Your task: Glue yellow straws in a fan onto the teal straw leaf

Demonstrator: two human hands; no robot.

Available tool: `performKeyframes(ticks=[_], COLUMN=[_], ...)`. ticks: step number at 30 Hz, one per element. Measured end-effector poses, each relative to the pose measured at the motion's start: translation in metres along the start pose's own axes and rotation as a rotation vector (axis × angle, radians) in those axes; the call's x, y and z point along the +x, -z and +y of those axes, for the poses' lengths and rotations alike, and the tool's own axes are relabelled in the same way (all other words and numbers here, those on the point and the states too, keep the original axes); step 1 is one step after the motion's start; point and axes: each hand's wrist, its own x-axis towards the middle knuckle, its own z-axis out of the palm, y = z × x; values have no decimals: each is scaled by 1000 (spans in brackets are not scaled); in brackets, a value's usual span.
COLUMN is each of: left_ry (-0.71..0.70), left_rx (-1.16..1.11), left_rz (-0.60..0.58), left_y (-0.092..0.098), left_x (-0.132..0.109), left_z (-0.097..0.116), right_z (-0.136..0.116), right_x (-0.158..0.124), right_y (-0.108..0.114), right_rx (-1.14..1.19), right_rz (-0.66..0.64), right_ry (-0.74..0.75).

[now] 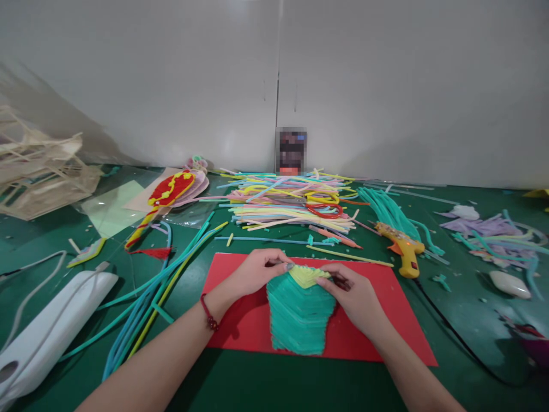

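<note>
Pinching the green-yellow panel [302, 320] near its top, left hand [259, 273] and right hand [355, 293] could — I fear — loosen the yellow strips [306, 277] by pulling unevenly.

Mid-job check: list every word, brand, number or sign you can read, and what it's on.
No readable text in view.
Phone-like rectangle against the wall: pixelated, unreadable.
Yellow glue gun: any markings too small to read.
Green-and-yellow pipe-cleaner piece: no lettering visible.
</note>
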Motion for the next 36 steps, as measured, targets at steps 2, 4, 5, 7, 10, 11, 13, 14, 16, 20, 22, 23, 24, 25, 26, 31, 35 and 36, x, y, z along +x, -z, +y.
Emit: performKeyframes(ticks=[2, 4, 5, 7, 10, 11, 13, 14, 16, 20, 22, 23, 24, 25, 26, 31, 35, 36], left_ry=[10, 13, 9, -5, -18, -18, -10, -4, 13, 18, -2, -15, -29, -41, -51, -106, -183, -199], left_rx=[8, 17, 22, 23, -3, -13, -20, -16, 1, 20, 23, 36, 55, 75, 91, 186, 413, 463], left_rz=[2, 4, 5, 5, -9, -13, -17, -15, -7, 11, 14, 21, 38, 64, 95, 165, 167, 173], left_y=[0, 0, 0, 0, 1, 1, 0, 0, -1, -1, -1, 0, 0, 0, 1, -2, -6, -6], left_x=[0, 0, 0, 1, 1, 1, 1, 1, 1, 1, 1, 1, 0, 0, 0, -1, -2, -2], left_z=[0, 0, 0, 0, 0, 0, 0, -1, -1, -1, 0, 0, 1, 1, 2, 1, 1, 2], right_z=[0, -1, -1, -1, 0, 0, 0, 0, 0, -2, -2, -1, 0, 1, 2, 6, 4, 4], right_x=[0, 0, 0, 0, 0, 0, 1, 1, 0, -1, -1, 0, 0, 1, 2, 3, 1, 1], right_y=[0, -1, -1, -1, -1, -1, 0, 0, 0, 0, 1, 2, 3, 4, 5, 5, 3, 4], right_rx=[-8, -8, -5, -1, 2, 3, -7, -15, -28, 5, 10, 8, 8, 13, 23, -19, -169, -214], right_rz=[8, 12, 13, 14, 18, 18, 14, 10, 0, -4, 9, 18, 26, 34, 39, 42, 39, 55], right_ry=[2, 0, 1, 3, 7, 9, 11, 13, 10, 0, 7, 9, 9, 7, 5, 41, 176, 229])
